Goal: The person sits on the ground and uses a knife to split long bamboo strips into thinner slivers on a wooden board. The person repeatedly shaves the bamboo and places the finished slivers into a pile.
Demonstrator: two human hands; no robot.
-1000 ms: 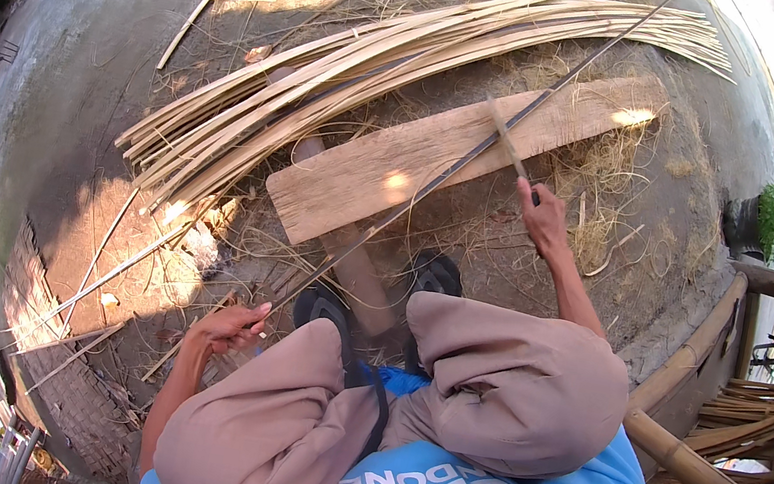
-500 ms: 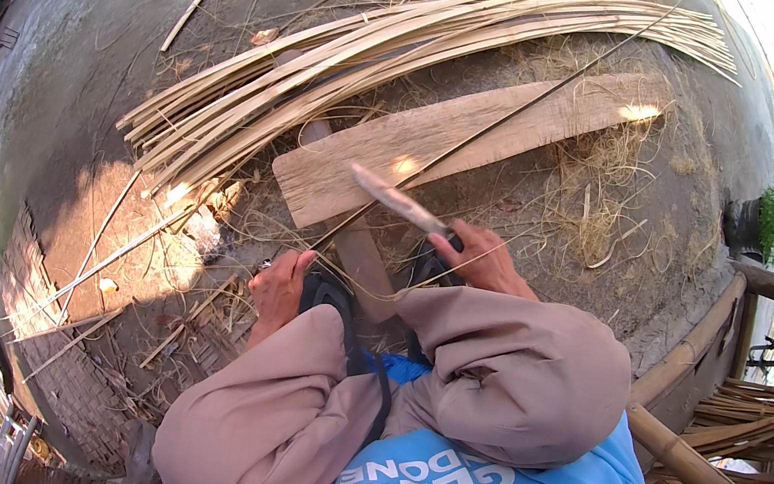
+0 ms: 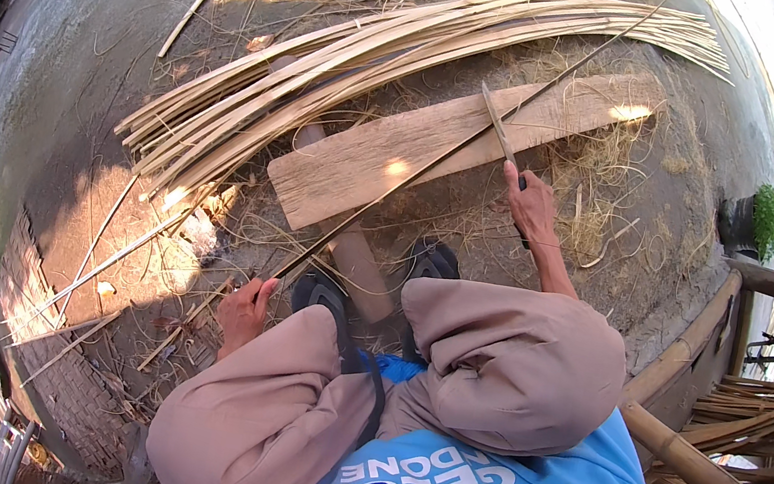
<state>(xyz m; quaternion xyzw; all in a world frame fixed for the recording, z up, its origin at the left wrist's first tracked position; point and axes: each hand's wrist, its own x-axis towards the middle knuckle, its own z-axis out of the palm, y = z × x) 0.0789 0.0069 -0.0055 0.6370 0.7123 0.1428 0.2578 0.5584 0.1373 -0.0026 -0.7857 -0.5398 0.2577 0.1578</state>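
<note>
My left hand (image 3: 244, 313) is closed on the near end of a long, thin dark bamboo strip (image 3: 345, 225). The strip runs slantwise away to the far right, across a flat wooden board (image 3: 326, 182). In my right hand (image 3: 534, 208) is a knife (image 3: 497, 120), gripped by its black handle. Its blade crosses the strip above the board; whether it touches the strip, I cannot tell. Under the board's near edge shows a wooden block (image 3: 362, 272), lying between my sandalled feet.
A large bundle of pale split bamboo strips (image 3: 335, 57) lies beyond the board. Thin curled shavings (image 3: 601, 200) litter the ground on the right. Bamboo poles (image 3: 696, 463) and more strips (image 3: 754, 417) stand at the right, near a potted green plant (image 3: 767, 221).
My right hand has moved the knife away and to the right along the strip. My left hand has drawn back toward the lower left, holding the strip's end.
</note>
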